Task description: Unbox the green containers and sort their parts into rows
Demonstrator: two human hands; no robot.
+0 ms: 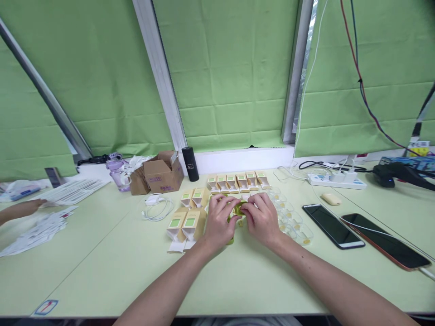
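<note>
Both my hands meet over the middle of the table. My left hand is closed, its thumb and fingers around one side of a small olive-green piece. On the other side, my right hand pinches the same piece; its exact kind is too small to tell. More green shows beneath my left hand, mostly hidden. Left of my hands stand several small cream cartons with open flaps and green labels. A row of similar cartons stands behind. Several clear plastic cases with yellowish spots lie to the right.
Two phones, a cream oval case and a power strip are at right. A brown cardboard box, black cylinder, purple bottle and white charger stand left. Another person's hand touches papers.
</note>
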